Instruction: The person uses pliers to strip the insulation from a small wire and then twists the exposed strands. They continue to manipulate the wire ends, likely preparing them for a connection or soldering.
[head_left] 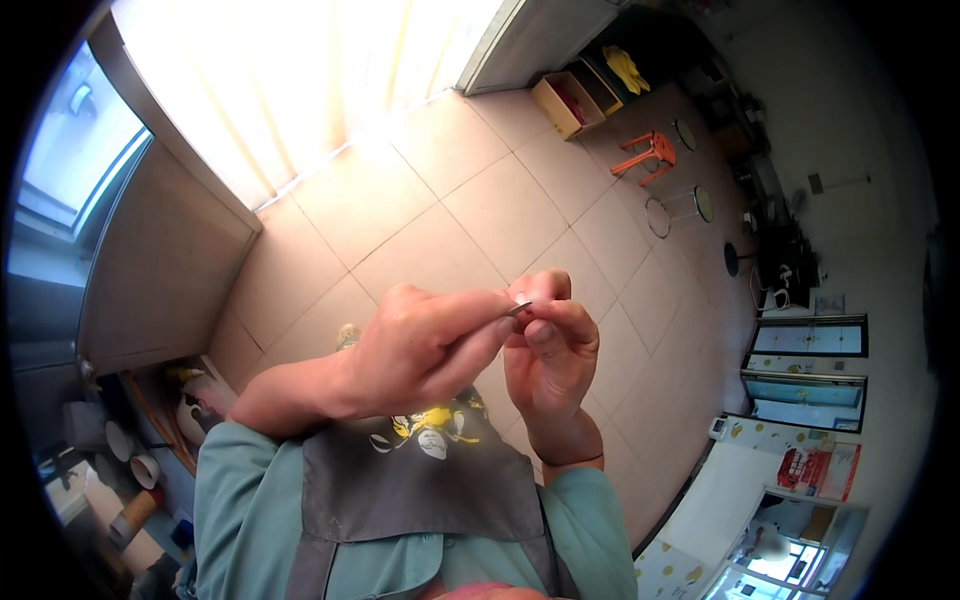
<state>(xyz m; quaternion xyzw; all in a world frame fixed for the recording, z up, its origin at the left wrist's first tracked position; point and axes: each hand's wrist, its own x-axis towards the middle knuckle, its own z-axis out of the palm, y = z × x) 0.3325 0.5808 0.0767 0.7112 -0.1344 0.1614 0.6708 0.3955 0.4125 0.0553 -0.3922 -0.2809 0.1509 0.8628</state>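
Note:
Both hands meet in front of my chest, above the grey apron (390, 490) with its yellow and white print. My left hand (425, 340) is closed in a pinch on a thin, pointed metal piece (520, 309); most of it is hidden by the fingers, so its kind does not show. Its tip reaches the fingertips of my right hand (552, 350). The right fingers are curled, thumb bent up, and pinched around something too small to make out. A whitish speck (520, 297) shows between the fingertips. A dark band (573, 462) circles my right wrist.
Pale tiles cover the floor (450, 240). A bright curtain (300, 80) hangs ahead; a grey cabinet (165, 250) stands at left above a cluttered shelf. Far right are an orange stool (648, 157), round stools and a cardboard box (568, 105). A white table (700, 510) stands near right.

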